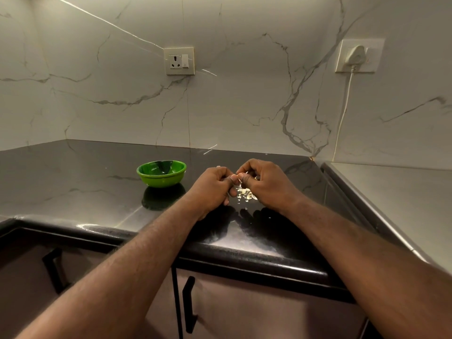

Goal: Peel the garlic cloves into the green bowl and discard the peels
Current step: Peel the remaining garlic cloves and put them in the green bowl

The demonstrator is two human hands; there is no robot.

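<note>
My left hand [212, 188] and right hand [267, 183] met, fingers curled, pinching a mostly hidden clove [242, 172] above peels [245, 192] on the counter [97, 182]; the bowl [160, 180] sat just left.

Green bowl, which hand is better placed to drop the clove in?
Probably left. Both hands pinch the garlic clove, but the left hand is nearer the green bowl; the right hand would have to cross it.
</note>
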